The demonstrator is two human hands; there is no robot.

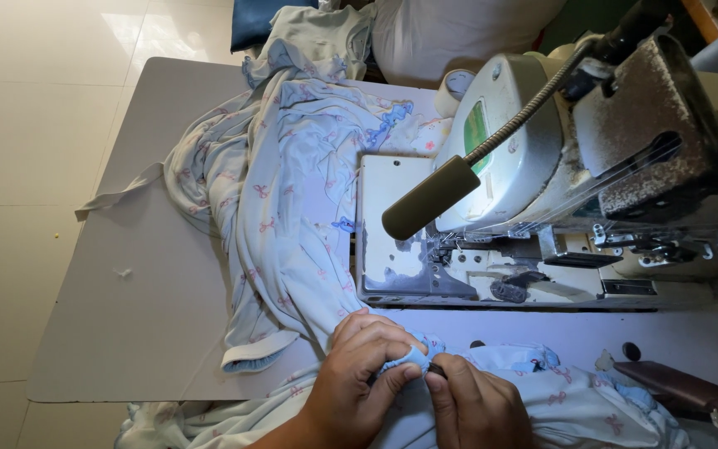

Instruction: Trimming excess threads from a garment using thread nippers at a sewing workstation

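At table's near edge: left hand [359, 374] and right hand [471, 407] both pinching blue-printed fabric [292, 208], fingers clamped together; could slip loose, bunching near sewing machine [558, 166].

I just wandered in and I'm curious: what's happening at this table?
A person sits at a sewing machine. Both hands, left hand and right hand, pinch a small bunched bit of pale blue printed fabric at the near edge of the table. The rest of the fabric trails across the table, left of the machine. Nothing lies under the needle yet.
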